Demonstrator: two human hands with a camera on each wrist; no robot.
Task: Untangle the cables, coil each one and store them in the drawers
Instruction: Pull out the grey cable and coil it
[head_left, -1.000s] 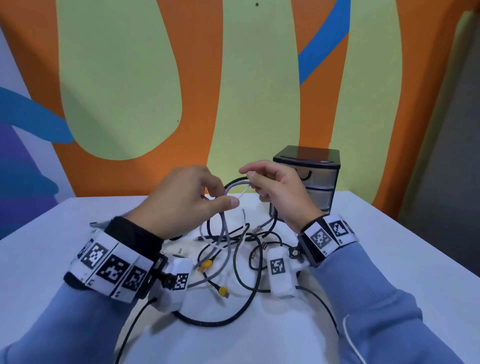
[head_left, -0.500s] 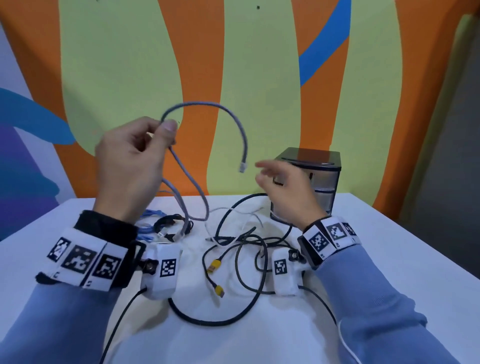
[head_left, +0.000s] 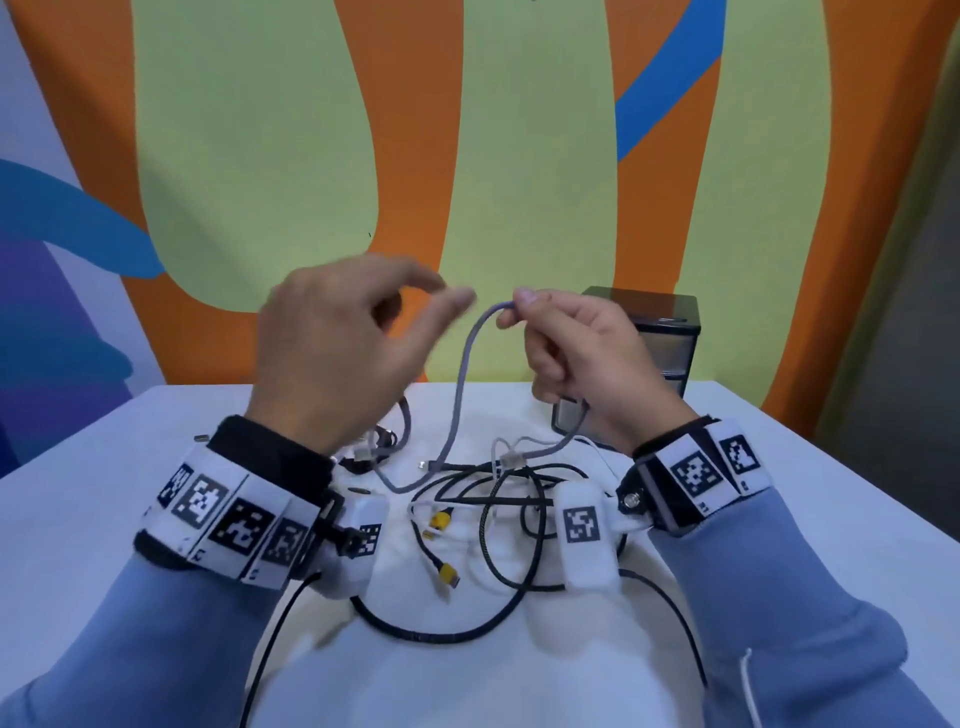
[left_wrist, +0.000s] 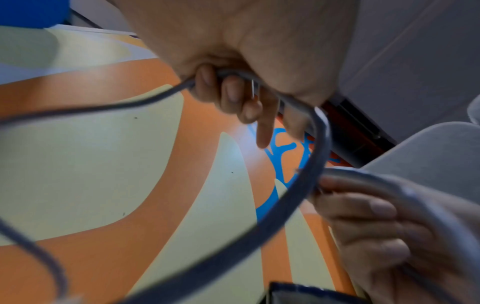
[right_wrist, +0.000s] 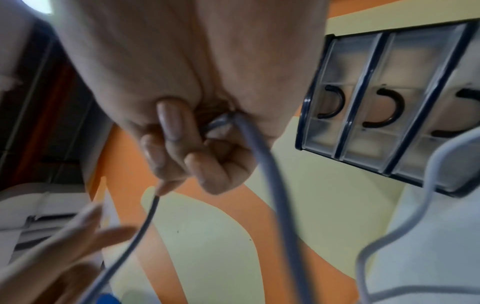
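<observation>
Overhead, right hand (head_left: 582, 358) pinching smooth grey cable (head_left: 460, 395)

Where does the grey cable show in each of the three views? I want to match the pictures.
Head: the grey cable hangs at centre from the right hand, down to the table.
Left wrist: it arcs from the left hand at top down to the right hand at lower right.
Right wrist: it runs from the curled fingers down the middle.
Shared landmark: the drawer unit, in the head and right wrist views; the orange and green wall is in all three.
</observation>
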